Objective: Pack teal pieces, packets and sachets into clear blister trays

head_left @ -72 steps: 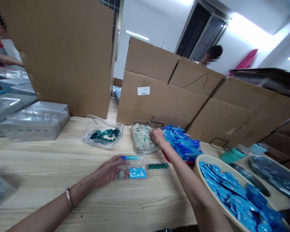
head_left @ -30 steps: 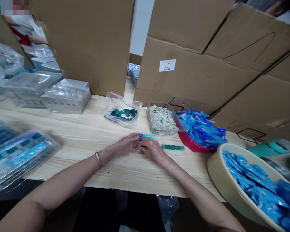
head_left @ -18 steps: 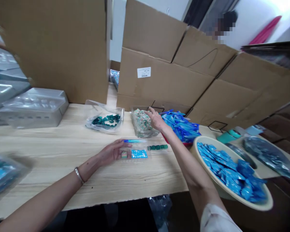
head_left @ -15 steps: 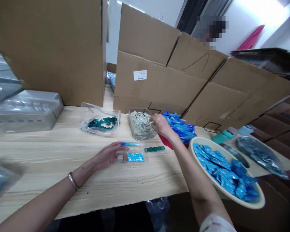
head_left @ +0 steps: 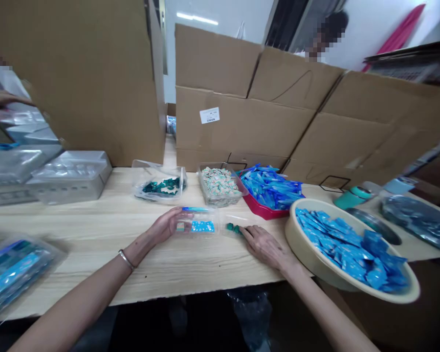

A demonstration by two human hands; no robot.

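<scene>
As the left hand (head_left: 166,225) holds it, the tray (head_left: 203,216) runs lengthwise left-to-right.

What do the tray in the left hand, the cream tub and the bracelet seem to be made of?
Tray: likely clear, glossy plastic, since the pale table shows through. Cream tub: probably opaque plastic, with a smooth, rounded rim. Bracelet: apparently polished metal, judging by its silvery shine.

The right hand (head_left: 263,243) hides — partly — green blocks (head_left: 230,227).
</scene>
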